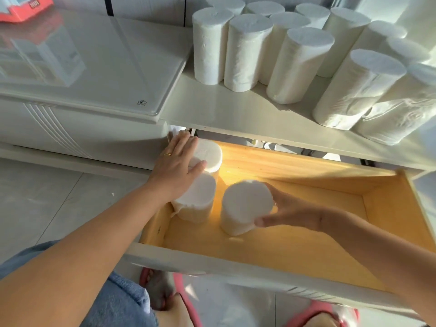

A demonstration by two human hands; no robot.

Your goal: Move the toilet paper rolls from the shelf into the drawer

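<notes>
Several white toilet paper rolls (pixel 243 53) stand upright on the white shelf (pixel 236 114). Below it the wooden drawer (pixel 306 232) is pulled out. Two rolls stand at the drawer's left end: one at the back (pixel 211 154) and one in front of it (pixel 195 201). My left hand (pixel 177 166) lies flat with straight fingers across their tops. My right hand (pixel 290 211) grips a third roll (pixel 245 206) from its right side, upright in the drawer just right of the other two.
A glossy white cabinet (pixel 82 74) stands to the left of the shelf, with a red box (pixel 23 8) at its far corner. The drawer's white front panel (pixel 212 265) is close to my knees and pink slippers (pixel 318 312). The drawer's right half holds nothing.
</notes>
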